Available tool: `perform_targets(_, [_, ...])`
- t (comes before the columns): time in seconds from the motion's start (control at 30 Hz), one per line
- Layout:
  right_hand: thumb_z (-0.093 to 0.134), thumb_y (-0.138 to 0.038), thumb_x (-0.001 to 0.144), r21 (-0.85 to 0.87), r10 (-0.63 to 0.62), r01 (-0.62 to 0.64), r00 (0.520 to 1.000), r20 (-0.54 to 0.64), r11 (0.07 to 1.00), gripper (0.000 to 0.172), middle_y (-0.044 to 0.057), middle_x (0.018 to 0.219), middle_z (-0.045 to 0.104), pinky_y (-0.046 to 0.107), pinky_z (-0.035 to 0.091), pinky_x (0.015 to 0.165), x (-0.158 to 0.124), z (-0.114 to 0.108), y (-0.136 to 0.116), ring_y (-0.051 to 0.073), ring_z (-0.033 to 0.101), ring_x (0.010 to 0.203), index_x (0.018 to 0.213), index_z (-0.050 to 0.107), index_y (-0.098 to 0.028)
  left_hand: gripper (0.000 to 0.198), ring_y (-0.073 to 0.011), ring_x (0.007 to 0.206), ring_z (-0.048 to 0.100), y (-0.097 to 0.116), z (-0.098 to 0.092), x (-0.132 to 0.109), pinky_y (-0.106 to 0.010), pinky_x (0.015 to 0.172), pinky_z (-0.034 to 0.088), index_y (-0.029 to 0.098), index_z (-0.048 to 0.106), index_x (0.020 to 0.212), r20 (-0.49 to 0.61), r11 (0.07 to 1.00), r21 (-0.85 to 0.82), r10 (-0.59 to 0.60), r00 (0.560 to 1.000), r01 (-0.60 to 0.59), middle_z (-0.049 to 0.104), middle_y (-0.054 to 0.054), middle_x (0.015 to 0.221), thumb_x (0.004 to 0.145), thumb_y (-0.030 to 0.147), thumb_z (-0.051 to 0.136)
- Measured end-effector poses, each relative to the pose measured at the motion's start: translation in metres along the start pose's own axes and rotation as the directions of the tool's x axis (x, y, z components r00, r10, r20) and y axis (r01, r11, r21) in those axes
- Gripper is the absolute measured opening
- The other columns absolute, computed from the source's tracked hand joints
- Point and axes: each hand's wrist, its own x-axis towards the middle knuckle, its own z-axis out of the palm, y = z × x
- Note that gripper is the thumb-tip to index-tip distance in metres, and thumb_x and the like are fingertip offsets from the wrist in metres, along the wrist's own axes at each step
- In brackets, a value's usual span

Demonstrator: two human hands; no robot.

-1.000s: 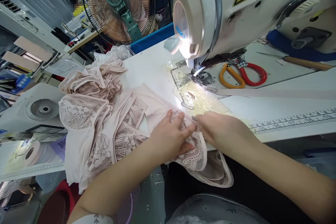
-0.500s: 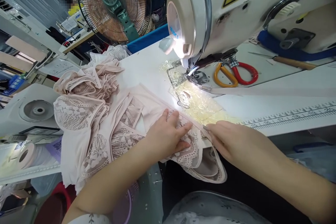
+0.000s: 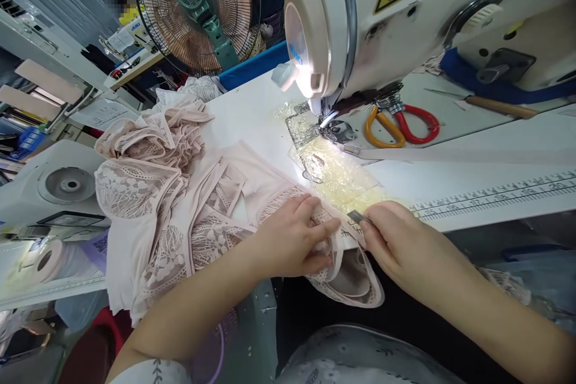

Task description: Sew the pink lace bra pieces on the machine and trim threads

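Note:
A pale pink lace bra [image 3: 348,288] hangs over the table's front edge, its cup dangling above my lap. My left hand [image 3: 292,237] lies on the lace, palm down, with thumb and forefinger spread apart. Closed around a small flat metal blade [image 3: 357,216], my right hand [image 3: 396,240] stays at the bra's right edge. Only the dark tip of the blade shows; the rest is hidden in the fingers. To the left lies a heap of matching lace pieces [image 3: 148,192], joined up to the fabric under my left hand.
Behind my hands stands a lit sewing machine [image 3: 315,30], its needle area over a taped, yellowish patch [image 3: 346,174]. Scissors [image 3: 402,126] with orange and red handles lie beside it. A ruler strip [image 3: 495,195] runs along the front edge. A large fan [image 3: 198,12] is at the back.
My right hand has shifted slightly right, and more of the metal blade shows. My left hand has slid a little right and down, its fingers less spread.

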Motion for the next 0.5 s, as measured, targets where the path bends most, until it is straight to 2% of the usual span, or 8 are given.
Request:
perform_targets(0.13, [0.034, -0.031, 0.088, -0.072, -0.056, 0.061, 0.996, 0.069, 0.996, 0.029, 0.001, 0.060, 0.046, 0.023, 0.023, 0.043, 0.008, 0.005, 0.003, 0.013, 0.042, 0.047, 0.065, 0.047, -0.020, 0.073, -0.0431, 0.137, 0.032, -0.001, -0.001, 0.000, -0.054, 0.111, 0.029, 0.019, 0.045, 0.141, 0.081, 1.000, -0.019, -0.006, 0.997, 0.008, 0.032, -0.027, 0.147, 0.083, 0.060, 0.059])
perform_targets(0.27, [0.039, -0.030, 0.089, -0.163, -0.076, 0.087, 0.994, 0.077, 0.983, 0.027, 0.001, 0.062, 0.051, 0.022, 0.020, 0.044, 0.014, 0.012, 0.003, 0.014, 0.046, 0.051, 0.084, 0.064, -0.020, 0.074, -0.0426, 0.140, 0.027, 0.000, -0.007, 0.001, -0.054, 0.112, 0.027, 0.022, 0.044, 0.142, 0.165, 0.999, -0.022, -0.025, 0.986, 0.029, 0.029, -0.026, 0.150, 0.082, 0.062, 0.059])
perform_targets(0.5, [0.039, -0.025, 0.086, -0.233, -0.139, 0.152, 0.988, 0.071, 0.961, 0.030, 0.000, 0.058, 0.044, 0.023, 0.016, 0.044, 0.021, 0.020, -0.003, 0.013, 0.039, 0.048, 0.087, 0.069, -0.018, 0.069, -0.0394, 0.142, 0.024, 0.003, -0.015, 0.007, -0.054, 0.112, 0.025, 0.020, 0.049, 0.137, 0.238, 0.999, -0.028, -0.036, 0.971, 0.044, 0.029, -0.026, 0.150, 0.082, 0.059, 0.061])
